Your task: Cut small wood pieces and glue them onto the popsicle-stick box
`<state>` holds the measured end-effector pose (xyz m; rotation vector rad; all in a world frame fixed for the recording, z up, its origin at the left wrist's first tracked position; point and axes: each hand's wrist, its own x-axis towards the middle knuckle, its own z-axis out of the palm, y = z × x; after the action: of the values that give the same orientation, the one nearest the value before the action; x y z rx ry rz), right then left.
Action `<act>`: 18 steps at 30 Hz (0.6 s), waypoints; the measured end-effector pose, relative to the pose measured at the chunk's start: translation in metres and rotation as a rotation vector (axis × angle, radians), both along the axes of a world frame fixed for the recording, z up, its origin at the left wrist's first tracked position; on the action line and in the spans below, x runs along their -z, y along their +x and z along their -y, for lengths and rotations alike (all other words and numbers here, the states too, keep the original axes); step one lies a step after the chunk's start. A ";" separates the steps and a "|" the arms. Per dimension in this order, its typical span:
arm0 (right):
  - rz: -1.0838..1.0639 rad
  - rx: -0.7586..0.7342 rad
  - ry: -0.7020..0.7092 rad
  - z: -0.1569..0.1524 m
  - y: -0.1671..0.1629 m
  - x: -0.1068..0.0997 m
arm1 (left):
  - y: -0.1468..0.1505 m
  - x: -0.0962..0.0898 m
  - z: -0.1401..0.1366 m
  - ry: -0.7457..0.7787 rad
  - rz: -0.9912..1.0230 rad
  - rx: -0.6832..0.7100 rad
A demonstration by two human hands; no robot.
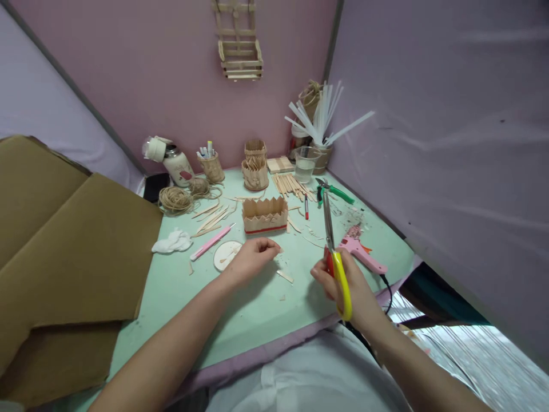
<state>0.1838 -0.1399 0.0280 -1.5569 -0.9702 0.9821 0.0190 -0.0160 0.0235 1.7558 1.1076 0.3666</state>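
My right hand (349, 286) grips a pair of scissors (338, 272) with yellow and red handles, blades pointing up and away from me. My left hand (255, 258) is in a pinch over the table, and a small pale bit shows at its fingertips, too small to name. Just beyond it stands a wooden box (265, 216) with jagged upper edges and a red line along its base. A short stick piece (285, 276) lies to the right of my left hand. By that wrist is a round white lid or dish (226, 256) with wood bits in it.
On the right lie a pink glue gun (364, 254) and green-handled cutters (337, 191). A cup of clear liquid (305, 166) stands at the back near loose craft sticks (291, 186). At left are a pink pen-like tool (212, 242), twine (175, 200) and large cardboard (72, 246).
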 end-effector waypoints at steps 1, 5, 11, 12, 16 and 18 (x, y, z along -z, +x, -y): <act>0.019 0.007 0.010 -0.005 -0.002 -0.001 | -0.003 -0.001 0.003 -0.096 0.053 0.011; 0.034 -0.029 0.056 -0.024 -0.015 0.004 | -0.009 -0.001 0.011 -0.196 0.145 0.023; -0.008 -0.046 0.063 -0.035 -0.028 0.014 | -0.011 -0.002 0.016 -0.091 0.152 0.074; -0.006 -0.035 0.060 -0.035 -0.030 0.014 | -0.011 -0.002 0.016 -0.071 0.154 0.074; -0.032 0.044 0.058 -0.035 -0.031 0.009 | -0.012 -0.002 0.015 -0.007 0.181 -0.036; -0.075 0.082 0.055 -0.035 -0.031 0.006 | -0.013 -0.003 0.015 -0.065 0.191 -0.089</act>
<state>0.1527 -0.1048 0.0217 -1.4915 -0.8677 0.9426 0.0063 -0.0311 0.0261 1.5829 1.0503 0.5359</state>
